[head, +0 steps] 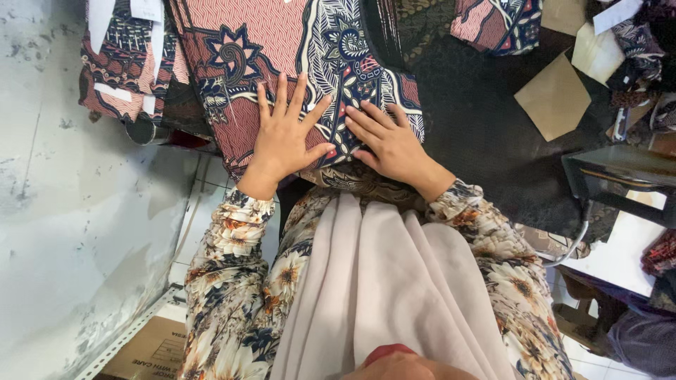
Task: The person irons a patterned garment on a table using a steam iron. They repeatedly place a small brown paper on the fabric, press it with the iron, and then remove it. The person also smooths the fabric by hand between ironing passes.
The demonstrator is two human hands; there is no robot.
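Note:
A folded piece of patterned batik cloth (246, 42), red with dark blue and white floral motifs, lies on the dark work surface (486, 134) in front of me. My left hand (285, 134) rests flat on it with fingers spread. My right hand (391, 144) lies flat beside it on the cloth's near right part, fingers pointing left and up. Neither hand grips anything; both press on the cloth. My floral sleeves and a pale grey scarf (380, 281) fill the lower view.
More batik pieces (123, 56) hang at the upper left and another (496, 21) lies at the top right. Brown paper pieces (556, 95) sit on the dark surface at right. A grey wall (63, 211) is at left, a cardboard box (151, 348) below.

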